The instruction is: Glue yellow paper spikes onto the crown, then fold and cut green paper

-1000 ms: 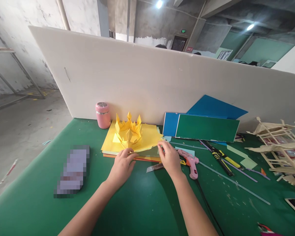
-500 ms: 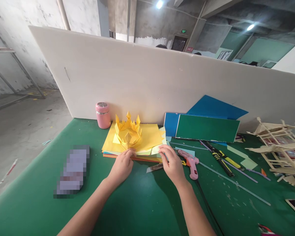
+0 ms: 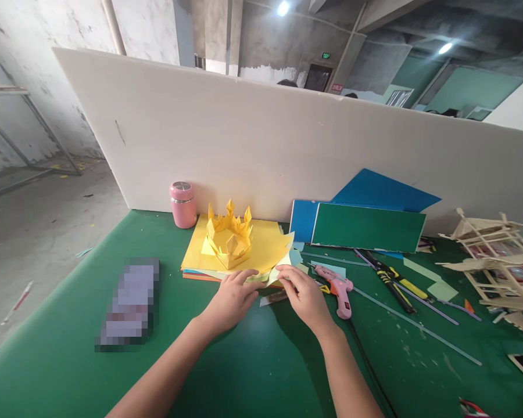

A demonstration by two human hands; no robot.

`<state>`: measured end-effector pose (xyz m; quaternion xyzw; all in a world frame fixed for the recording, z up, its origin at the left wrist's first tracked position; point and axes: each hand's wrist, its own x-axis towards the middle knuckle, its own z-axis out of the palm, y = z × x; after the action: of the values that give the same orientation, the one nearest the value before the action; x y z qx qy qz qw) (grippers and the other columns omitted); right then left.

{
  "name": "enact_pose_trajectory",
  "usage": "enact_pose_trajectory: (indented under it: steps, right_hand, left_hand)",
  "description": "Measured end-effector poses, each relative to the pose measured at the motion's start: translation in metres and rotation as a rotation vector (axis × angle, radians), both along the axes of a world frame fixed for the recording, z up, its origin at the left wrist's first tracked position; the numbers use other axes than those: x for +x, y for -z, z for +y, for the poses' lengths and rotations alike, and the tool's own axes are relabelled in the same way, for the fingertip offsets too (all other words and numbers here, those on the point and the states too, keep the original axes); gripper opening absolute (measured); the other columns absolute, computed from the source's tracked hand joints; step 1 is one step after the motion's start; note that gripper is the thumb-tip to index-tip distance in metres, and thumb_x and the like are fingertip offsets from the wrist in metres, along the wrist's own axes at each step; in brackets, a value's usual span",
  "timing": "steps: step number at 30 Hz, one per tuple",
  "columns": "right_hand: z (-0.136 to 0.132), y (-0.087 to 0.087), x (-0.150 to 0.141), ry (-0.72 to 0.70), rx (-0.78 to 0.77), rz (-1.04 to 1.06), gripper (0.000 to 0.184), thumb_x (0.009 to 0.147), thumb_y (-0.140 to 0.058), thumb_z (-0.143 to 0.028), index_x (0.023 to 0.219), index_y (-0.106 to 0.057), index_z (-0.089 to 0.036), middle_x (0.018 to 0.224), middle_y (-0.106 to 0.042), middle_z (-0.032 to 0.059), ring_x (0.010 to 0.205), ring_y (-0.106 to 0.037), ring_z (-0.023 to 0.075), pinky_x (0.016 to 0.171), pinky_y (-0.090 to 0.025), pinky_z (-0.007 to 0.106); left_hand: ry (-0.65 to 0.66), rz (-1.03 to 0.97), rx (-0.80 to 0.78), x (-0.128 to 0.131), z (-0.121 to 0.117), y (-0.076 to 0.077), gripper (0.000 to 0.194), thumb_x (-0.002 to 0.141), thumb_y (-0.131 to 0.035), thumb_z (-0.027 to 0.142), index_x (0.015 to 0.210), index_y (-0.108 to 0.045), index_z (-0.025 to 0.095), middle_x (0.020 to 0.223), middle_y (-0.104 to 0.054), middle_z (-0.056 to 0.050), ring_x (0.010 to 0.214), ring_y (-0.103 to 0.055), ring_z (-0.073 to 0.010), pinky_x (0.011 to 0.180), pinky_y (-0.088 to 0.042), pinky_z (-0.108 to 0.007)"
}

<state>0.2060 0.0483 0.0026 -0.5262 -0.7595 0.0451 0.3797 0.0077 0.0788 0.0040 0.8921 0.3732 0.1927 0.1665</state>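
A folded yellow paper crown (image 3: 229, 241) stands upright on a stack of coloured paper (image 3: 265, 232). At the stack's front right lies a pale green sheet of paper (image 3: 280, 269), its edge lifted and bent. My right hand (image 3: 307, 295) pinches this sheet between thumb and fingers. From the left, my left hand (image 3: 230, 299) reaches the same sheet with curled fingers closed at its front edge; the fingertips partly hide their hold. Below the papers, between my hands, a utility knife (image 3: 272, 298) shows partly. Close to my right hand lies a pink glue gun (image 3: 337, 287).
A pink thermos (image 3: 183, 206) stands behind left, a blurred-out phone-like object (image 3: 128, 305) at left. Blue and green boards (image 3: 368, 226) lean against a tall white panel (image 3: 244, 139). Black-and-yellow cutters (image 3: 387, 281), glue sticks and a wooden stick model (image 3: 497, 255) occupy the right.
My left hand has moved right, away from the crown's front and closer to my right hand. The pale sheet's edge is now bent up between them. The crown has shifted slightly right.
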Motion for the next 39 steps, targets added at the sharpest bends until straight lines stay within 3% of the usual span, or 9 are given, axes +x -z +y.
enact_pose_trajectory:
  steps: [6,11,15,20,25,29,33,37,39]
  right_hand:
    - [-0.002,-0.002,0.008,0.005,0.082,-0.019,0.017,0.093,-0.041,-0.016,0.089,-0.056,-0.023,0.102,-0.071,0.0079,0.097,-0.067,0.023,0.079,-0.056,0.036]
    - [-0.008,-0.012,0.01,-0.024,0.124,-0.054,0.016,0.092,-0.044,-0.013,0.091,-0.056,-0.023,0.096,-0.072,0.0066,0.092,-0.067,0.0224,0.077,-0.057,0.036]
    - [-0.02,-0.019,0.004,-0.093,0.147,-0.103,0.017,0.09,-0.046,-0.01,0.09,-0.058,-0.022,0.087,-0.072,0.0045,0.084,-0.068,0.0202,0.074,-0.057,0.035]
    - [-0.034,-0.034,-0.009,-0.125,0.289,-0.173,0.022,0.088,-0.044,-0.004,0.093,-0.059,-0.02,0.084,-0.072,0.0047,0.079,-0.066,0.0186,0.074,-0.056,0.033]
    - [-0.051,-0.059,-0.02,-0.146,0.405,-0.293,0.025,0.083,-0.044,0.0,0.092,-0.06,-0.017,0.079,-0.072,0.005,0.07,-0.065,0.019,0.065,-0.054,0.032]
    - [-0.063,-0.069,-0.026,-0.148,0.428,-0.275,0.022,0.084,-0.047,-0.002,0.094,-0.06,-0.016,0.079,-0.073,0.005,0.071,-0.066,0.0185,0.066,-0.053,0.031]
    - [-0.071,-0.066,-0.026,-0.156,0.439,-0.124,0.026,0.086,-0.056,-0.01,0.11,-0.056,-0.019,0.095,-0.073,0.008,0.086,-0.068,0.0193,0.07,-0.054,0.03]
    - [-0.073,-0.05,-0.014,0.074,0.341,0.209,0.047,0.079,-0.067,-0.018,0.122,-0.05,-0.023,0.108,-0.066,0.0116,0.089,-0.064,0.0228,0.051,-0.05,0.027]
    - [-0.073,-0.035,-0.005,0.176,0.209,0.289,0.054,0.075,-0.069,-0.021,0.125,-0.049,-0.024,0.114,-0.062,0.0136,0.093,-0.062,0.0257,0.05,-0.049,0.028]
  left_hand:
    - [-0.021,0.111,-0.021,0.003,0.006,0.004,0.039,0.095,-0.037,0.023,0.132,-0.05,0.022,0.136,-0.055,-0.007,0.119,-0.052,-0.0251,0.1,-0.041,-0.044]
    - [-0.047,0.125,-0.024,0.007,0.009,0.005,0.04,0.095,-0.033,0.02,0.13,-0.052,0.02,0.137,-0.054,-0.008,0.12,-0.051,-0.0257,0.099,-0.042,-0.043]
    - [-0.058,0.141,-0.032,0.008,0.007,0.006,0.044,0.087,-0.042,0.014,0.13,-0.053,0.015,0.139,-0.052,-0.01,0.122,-0.049,-0.0293,0.101,-0.04,-0.046]
    - [-0.083,0.129,-0.044,0.009,0.005,0.008,0.056,0.077,-0.048,0.006,0.133,-0.049,0.013,0.144,-0.046,-0.012,0.129,-0.044,-0.0312,0.105,-0.037,-0.049]
    - [-0.086,0.061,-0.052,0.005,0.005,0.01,0.07,0.066,-0.05,-0.002,0.134,-0.047,0.015,0.145,-0.044,-0.014,0.13,-0.045,-0.0272,0.105,-0.041,-0.043]
    - [-0.113,-0.222,0.012,-0.01,0.001,0.011,0.066,0.063,-0.041,-0.008,0.118,-0.062,0.022,0.14,-0.051,-0.008,0.123,-0.053,-0.023,0.098,-0.048,-0.038]
    - [-0.045,-0.418,0.077,-0.03,-0.011,0.007,0.068,0.062,-0.036,-0.007,0.113,-0.065,0.027,0.115,-0.069,-0.003,0.107,-0.063,-0.0187,0.091,-0.052,-0.036]
    - [-0.011,-0.549,0.093,-0.051,-0.032,-0.001,0.052,0.072,-0.041,-0.004,0.104,-0.069,0.024,0.097,-0.074,-0.004,0.089,-0.069,-0.0177,0.079,-0.055,-0.028]
    - [-0.004,-0.592,0.027,-0.062,-0.043,-0.004,0.039,0.078,-0.049,0.002,0.101,-0.07,0.025,0.094,-0.075,-0.004,0.086,-0.07,-0.0179,0.075,-0.055,-0.025]
